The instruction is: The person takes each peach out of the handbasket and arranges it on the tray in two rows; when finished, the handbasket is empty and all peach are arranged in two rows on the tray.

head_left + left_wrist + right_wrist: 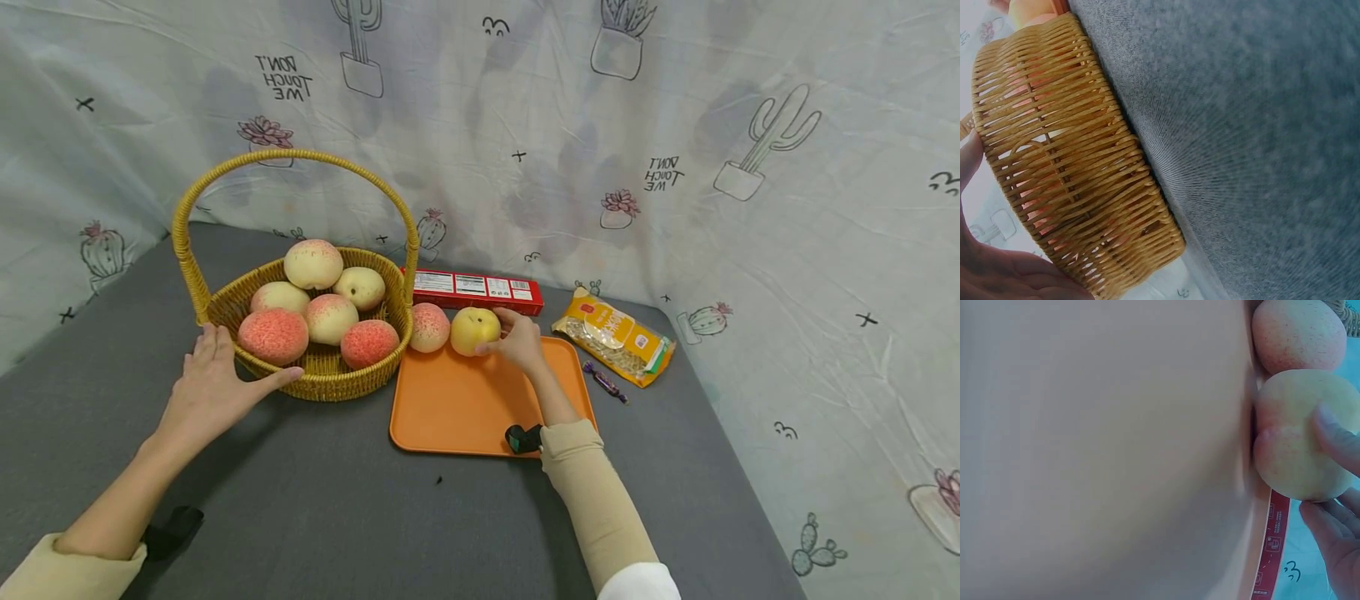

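My right hand [519, 340] holds a yellow peach [472, 330] at the far edge of the orange tray [465, 408], thumb in front and fingers round its right side. Left of it, a pink speckled peach [430, 327] stands close by, also seen in the right wrist view beside the held peach [1291, 450]. My left hand [206, 387] rests spread against the wicker basket [337, 387], thumb at the front rim and fingers on the left side. Several peaches [273, 336] in red, pink and cream lie in the basket. The left wrist view shows the woven side [1072, 162] close up.
A red box [476, 290] lies behind the tray. To the right are a yellow packet [615, 336] and a purple-wrapped candy [604, 382]. The basket's tall handle [296, 154] arches over the fruit. A patterned curtain [525, 125] hangs behind the grey table [337, 517].
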The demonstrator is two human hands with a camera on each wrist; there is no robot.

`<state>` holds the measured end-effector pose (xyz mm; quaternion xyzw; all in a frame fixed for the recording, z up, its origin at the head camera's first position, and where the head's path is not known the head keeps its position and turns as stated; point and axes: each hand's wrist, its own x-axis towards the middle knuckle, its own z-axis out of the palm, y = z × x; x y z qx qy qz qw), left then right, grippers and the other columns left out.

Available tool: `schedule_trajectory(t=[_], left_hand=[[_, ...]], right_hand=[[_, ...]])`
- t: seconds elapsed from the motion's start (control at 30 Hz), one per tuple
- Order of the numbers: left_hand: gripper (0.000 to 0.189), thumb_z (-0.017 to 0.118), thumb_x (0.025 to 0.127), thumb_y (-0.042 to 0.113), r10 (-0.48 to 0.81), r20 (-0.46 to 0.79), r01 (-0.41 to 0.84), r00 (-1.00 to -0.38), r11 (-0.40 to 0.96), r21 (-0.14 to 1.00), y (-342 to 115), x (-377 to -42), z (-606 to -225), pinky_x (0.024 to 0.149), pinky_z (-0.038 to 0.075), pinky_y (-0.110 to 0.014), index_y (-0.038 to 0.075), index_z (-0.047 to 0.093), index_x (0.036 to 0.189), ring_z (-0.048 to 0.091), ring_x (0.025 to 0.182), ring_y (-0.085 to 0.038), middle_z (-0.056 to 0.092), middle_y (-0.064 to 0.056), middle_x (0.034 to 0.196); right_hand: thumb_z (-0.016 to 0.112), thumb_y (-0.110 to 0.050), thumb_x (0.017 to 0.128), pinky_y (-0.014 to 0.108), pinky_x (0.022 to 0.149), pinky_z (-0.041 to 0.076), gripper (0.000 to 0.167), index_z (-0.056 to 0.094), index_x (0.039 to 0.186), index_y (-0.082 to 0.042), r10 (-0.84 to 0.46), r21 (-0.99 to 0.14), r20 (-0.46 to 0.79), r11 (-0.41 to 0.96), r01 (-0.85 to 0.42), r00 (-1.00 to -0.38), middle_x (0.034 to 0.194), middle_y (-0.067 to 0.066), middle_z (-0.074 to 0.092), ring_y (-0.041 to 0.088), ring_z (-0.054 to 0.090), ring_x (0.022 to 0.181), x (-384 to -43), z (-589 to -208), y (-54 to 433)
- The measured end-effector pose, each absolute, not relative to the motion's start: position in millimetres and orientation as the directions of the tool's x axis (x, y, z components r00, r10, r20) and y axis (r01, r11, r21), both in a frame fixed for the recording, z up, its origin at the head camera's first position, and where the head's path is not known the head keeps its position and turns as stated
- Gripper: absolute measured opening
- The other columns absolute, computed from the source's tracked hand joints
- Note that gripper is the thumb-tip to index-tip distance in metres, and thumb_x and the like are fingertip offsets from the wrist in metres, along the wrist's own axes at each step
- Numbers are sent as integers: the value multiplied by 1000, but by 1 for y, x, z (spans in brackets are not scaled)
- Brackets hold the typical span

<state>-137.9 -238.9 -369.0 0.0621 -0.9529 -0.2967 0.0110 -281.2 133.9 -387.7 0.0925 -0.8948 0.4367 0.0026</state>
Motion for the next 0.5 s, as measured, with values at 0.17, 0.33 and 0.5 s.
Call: schedule_trajectory(t=[0.17, 0.33, 0.5], left_hand=[[125, 58, 85, 68, -126, -16, -113, -992, 819, 563, -239, -138, -368, 98, 16, -78, -21, -7, 143, 2, 130, -67, -13, -44, 147], [125, 58, 85, 68, -128, -20, -117, -992, 818, 563, -238, -137, -368, 99, 16, -78, -21, -7, 143, 1, 131, -67, -13, -44, 147], [124, 58, 85, 67, -124, -23, -115, -992, 814, 570, -238, -137, -368, 101, 13, -77, -20, -8, 143, -1, 132, -65, -14, -44, 146]], right_hand=[[87, -13, 72, 40, 97, 50, 82, 48, 142, 1, -196, -716, 41, 678, -166, -980, 140, 17, 52, 32, 58, 119, -285, -386, 134], [88, -13, 72, 39, 98, 49, 82, 47, 142, 3, -185, -714, 39, 682, -156, -982, 139, 18, 53, 32, 57, 121, -285, -388, 133], [88, -9, 70, 39, 97, 50, 81, 49, 140, 5, -156, -707, 93, 685, -175, -983, 136, 20, 55, 33, 58, 119, -278, -390, 129]])
